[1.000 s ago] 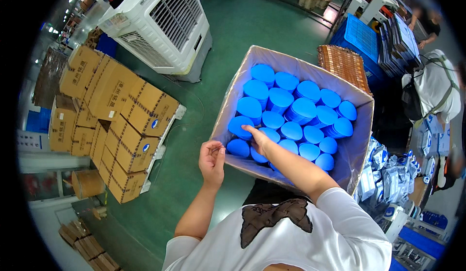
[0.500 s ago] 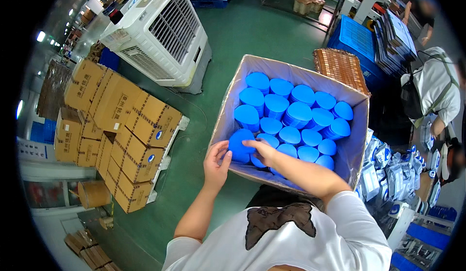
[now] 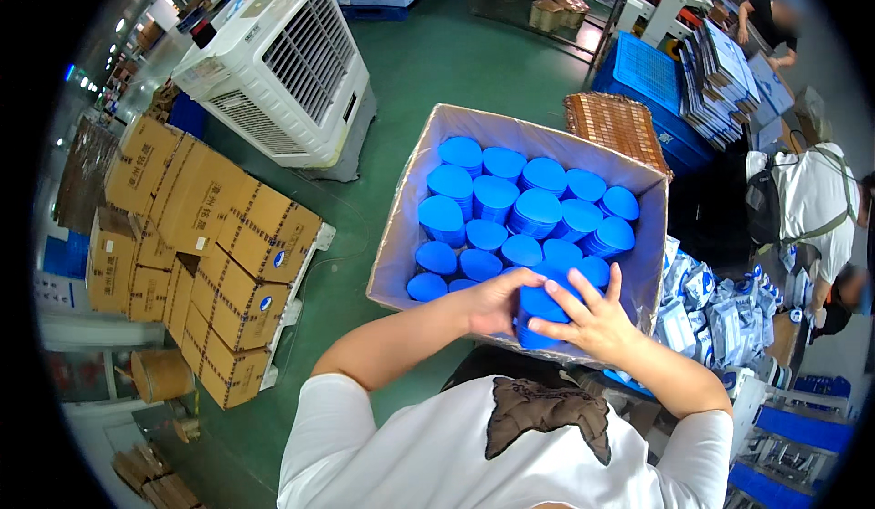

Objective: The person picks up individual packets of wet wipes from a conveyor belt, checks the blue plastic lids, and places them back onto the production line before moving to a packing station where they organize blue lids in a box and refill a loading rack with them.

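Against the near wall of an open carton (image 3: pixel 408 277) with a plastic liner, both my hands are on a stack of blue rounded discs (image 3: pixel 538 307). My left hand (image 3: pixel 498 303) grips the stack's left side, thumb and fingers closed against it. From the right, my right hand (image 3: pixel 597 323) curls round it, with fingertips on the top and side. Several more blue disc stacks (image 3: pixel 536 206) stand upright in rows inside the carton. The underside of the gripped stack is hidden.
Taped brown cartons (image 3: pixel 239 281) are piled on a pallet to the left. A white air cooler (image 3: pixel 283 71) stands far left. Behind the carton are a woven brown mat (image 3: pixel 612 126) and a blue crate (image 3: pixel 643 70). Silvery packets (image 3: pixel 720 313) lie right, near a person in white (image 3: pixel 816 190).
My hands have moved right along the near side of the carton, from its left corner. Both now hold a blue stack there. The view has shifted slightly.
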`<state>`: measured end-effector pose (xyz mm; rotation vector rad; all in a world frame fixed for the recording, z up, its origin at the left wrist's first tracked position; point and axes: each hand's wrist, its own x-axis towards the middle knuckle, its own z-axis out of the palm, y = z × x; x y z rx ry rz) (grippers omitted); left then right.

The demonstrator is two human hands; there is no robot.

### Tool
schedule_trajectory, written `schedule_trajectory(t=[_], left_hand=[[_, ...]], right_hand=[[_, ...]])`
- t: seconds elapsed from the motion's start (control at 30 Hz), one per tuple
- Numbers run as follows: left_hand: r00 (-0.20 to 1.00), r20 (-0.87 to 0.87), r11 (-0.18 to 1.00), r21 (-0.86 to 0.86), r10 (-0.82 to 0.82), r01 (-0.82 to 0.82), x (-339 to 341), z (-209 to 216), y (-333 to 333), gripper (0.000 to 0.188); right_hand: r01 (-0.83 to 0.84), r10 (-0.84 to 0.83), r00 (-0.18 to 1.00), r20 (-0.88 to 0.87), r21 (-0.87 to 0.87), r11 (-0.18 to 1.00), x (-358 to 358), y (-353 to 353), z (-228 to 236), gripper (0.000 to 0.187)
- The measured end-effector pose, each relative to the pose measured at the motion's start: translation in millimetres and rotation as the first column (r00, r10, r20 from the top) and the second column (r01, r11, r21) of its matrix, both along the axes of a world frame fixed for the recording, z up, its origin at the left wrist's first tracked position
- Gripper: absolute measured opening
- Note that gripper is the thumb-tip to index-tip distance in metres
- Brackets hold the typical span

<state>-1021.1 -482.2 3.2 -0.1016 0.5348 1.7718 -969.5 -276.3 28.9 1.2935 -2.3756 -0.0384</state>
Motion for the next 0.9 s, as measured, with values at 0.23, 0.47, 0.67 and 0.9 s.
schedule_trajectory(t=[0.23,0.47,0.67,0.9], left_hand=[[0.817,0.063,0.541,-0.778,0.574,-0.32,-44.2,-119.1,-26.9,0.127],[0.705,-0.162,0.406,-0.719,0.691,-0.564,-85.7,-177.2,-80.2,0.121],[0.738,-0.138,0.58,-0.53,0.661,-0.619,-98.1,-162.0,-67.1,0.083],[0.821,-0.299,0.778,-0.279,0.487,-0.563,-97.1,-106.7,16.7,0.055]], right_hand=[[0.691,-0.272,0.651,0.709,-0.406,0.597,23.2,35.5,12.8,0.108],[0.87,-0.056,0.491,0.87,-0.492,-0.019,90.1,93.6,0.5,0.114],[0.728,-0.154,0.521,0.839,-0.532,-0.432,174.8,141.0,-10.2,0.109],[0.727,-0.768,-0.071,0.636,-0.495,-0.477,308.1,265.5,21.7,0.112]])
